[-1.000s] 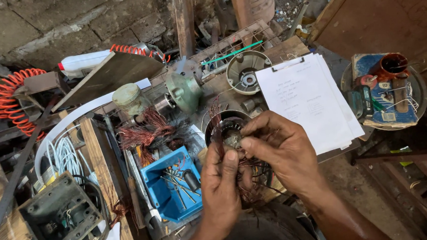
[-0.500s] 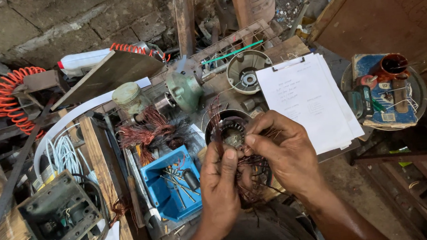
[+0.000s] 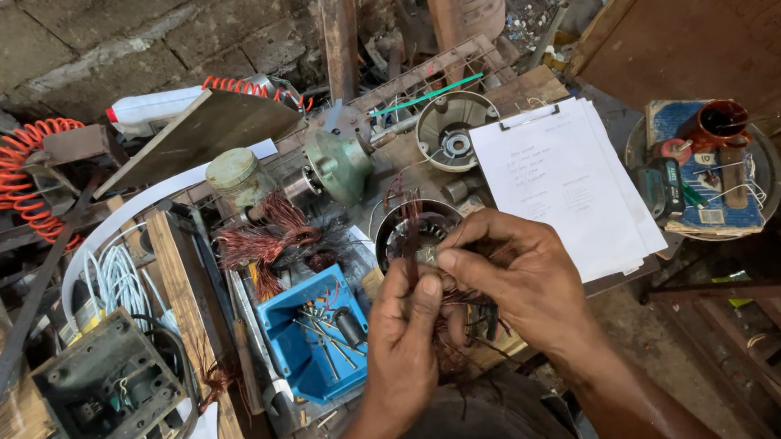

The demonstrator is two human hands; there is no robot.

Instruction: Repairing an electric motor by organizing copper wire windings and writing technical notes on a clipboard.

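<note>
Copper wire [image 3: 447, 333] sits pinched between your left hand [image 3: 407, 336] and right hand [image 3: 521, 279], just over the round stator [image 3: 409, 232] on the worktop [image 3: 527, 89]. Strands hang loose below; I judge the work midway.

The light is soft and even, like daylight from above. The white paper on the clipboard [image 3: 566, 186] is the brightest spot, almost glaring. Dark shadows sit under the bench at the bottom and in the far corners. Most things look sharp. Lines near the edges bend a little
</note>
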